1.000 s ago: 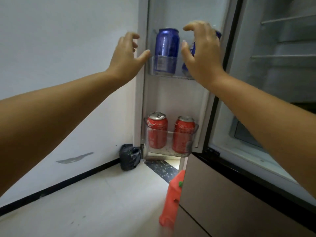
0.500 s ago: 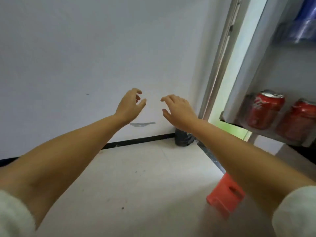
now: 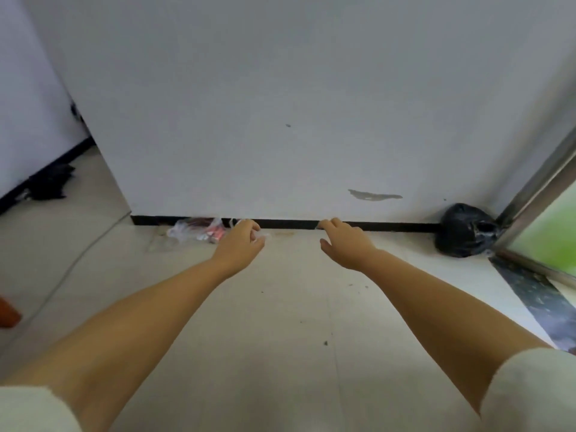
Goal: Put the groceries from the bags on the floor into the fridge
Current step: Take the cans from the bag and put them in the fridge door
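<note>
— Where do we stand on the task?

— Nearest us, both arms reach out over the floor (image 3: 296,322). Our left hand (image 3: 238,244) and right hand (image 3: 346,246) hold nothing; the fingers hang loosely curled.

— And the groceries?

— Just beyond the left hand, a clear plastic bag (image 3: 194,232) lies against the wall's black skirting, something red inside. Farther right, a black bag (image 3: 464,230) sits in the corner. Neither looks emptied, so we judge there is unloading left; the fridge is out of view.

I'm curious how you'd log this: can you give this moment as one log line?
left hand: open, empty | right hand: open, empty | clear bag: on floor by wall | black bag: in corner
</note>
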Demonstrator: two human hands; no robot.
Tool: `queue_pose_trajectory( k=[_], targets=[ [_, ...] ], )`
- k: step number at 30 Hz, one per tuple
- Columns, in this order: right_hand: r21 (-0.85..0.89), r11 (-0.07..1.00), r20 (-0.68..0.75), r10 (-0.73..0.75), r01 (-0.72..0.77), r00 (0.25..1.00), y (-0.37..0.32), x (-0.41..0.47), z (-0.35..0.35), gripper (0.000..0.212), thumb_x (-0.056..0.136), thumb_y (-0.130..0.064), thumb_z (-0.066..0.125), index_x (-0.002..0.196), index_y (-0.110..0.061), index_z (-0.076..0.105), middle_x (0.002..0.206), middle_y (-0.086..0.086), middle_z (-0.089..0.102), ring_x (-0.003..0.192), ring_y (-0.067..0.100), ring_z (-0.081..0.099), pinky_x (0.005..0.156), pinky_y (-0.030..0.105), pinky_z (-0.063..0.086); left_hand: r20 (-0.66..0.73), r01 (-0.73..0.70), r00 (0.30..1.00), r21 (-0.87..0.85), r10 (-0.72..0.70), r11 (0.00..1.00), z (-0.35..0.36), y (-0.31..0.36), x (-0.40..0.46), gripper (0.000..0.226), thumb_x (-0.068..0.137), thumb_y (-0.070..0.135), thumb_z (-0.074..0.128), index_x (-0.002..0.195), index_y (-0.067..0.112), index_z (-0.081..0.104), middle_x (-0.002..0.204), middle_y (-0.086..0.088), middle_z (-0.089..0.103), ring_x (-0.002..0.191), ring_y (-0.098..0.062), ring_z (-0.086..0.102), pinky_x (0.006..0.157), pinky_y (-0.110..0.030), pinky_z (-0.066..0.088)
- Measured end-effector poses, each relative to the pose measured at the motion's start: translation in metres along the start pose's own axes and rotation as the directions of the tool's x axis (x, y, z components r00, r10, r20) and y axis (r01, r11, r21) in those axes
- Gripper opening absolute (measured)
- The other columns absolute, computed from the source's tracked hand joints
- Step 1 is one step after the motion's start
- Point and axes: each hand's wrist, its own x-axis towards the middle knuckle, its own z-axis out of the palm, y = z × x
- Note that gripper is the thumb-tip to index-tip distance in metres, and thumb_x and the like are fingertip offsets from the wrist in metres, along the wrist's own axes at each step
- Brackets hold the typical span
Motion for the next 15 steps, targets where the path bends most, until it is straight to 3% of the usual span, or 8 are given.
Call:
queue_pose_trajectory(
  k=[4, 7, 10, 15],
  targets=[
    [-0.029, 0.997, 0.059, -0.063, 0.064, 0.996, -0.023, 0.084, 0.019, 0.043, 0.099, -0.032, 0.037, 0.138, -0.015, 0.036, 0.134, 0.009, 0.047, 0.111, 0.029, 0.056, 0.09, 0.041, 0.045, 0.033, 0.075, 0.997, 0.019, -0.076, 0.997, -0.015, -0.05, 0.049, 0.027, 0.088, 0.022, 0.056, 0.112, 0.011, 0.056, 0.094, -0.002, 0.058, 0.088, -0.021, 0.058, 0.083, -0.036, 0.049],
    [-0.025, 0.994, 0.071, -0.103, 0.105, 0.992, -0.034, 0.152, 0.03, 0.039, 0.098, -0.031, 0.037, 0.134, -0.015, 0.039, 0.128, 0.009, 0.05, 0.107, 0.03, 0.056, 0.088, 0.041, 0.044, -0.011, 0.116, 0.993, -0.009, -0.116, 0.993, -0.027, -0.082, 0.1, 0.021, 0.086, 0.029, 0.06, 0.103, 0.017, 0.057, 0.098, -0.004, 0.06, 0.089, -0.023, 0.061, 0.084, -0.044, 0.052],
    [-0.02, 0.987, 0.128, -0.153, 0.156, 0.98, -0.044, 0.223, 0.036, 0.037, 0.098, -0.03, 0.037, 0.132, -0.015, 0.04, 0.126, 0.009, 0.05, 0.107, 0.03, 0.055, 0.085, 0.04, 0.042, -0.038, 0.161, 0.986, -0.009, -0.161, 0.987, -0.043, -0.101, 0.15, 0.023, 0.088, 0.033, 0.06, 0.104, 0.017, 0.057, 0.098, 0.001, 0.058, 0.09, -0.021, 0.059, 0.085, -0.042, 0.051],
    [-0.006, 0.974, 0.181, -0.22, 0.225, 0.959, -0.076, 0.339, 0.045, 0.036, 0.097, -0.026, 0.039, 0.131, -0.014, 0.041, 0.129, 0.01, 0.048, 0.109, 0.033, 0.055, 0.085, 0.04, 0.043, -0.09, 0.225, 0.97, -0.034, -0.227, 0.974, -0.07, -0.148, 0.22, 0.026, 0.09, 0.022, 0.058, 0.111, 0.007, 0.058, 0.093, -0.002, 0.055, 0.086, -0.018, 0.055, 0.084, -0.039, 0.05]
  ],
)
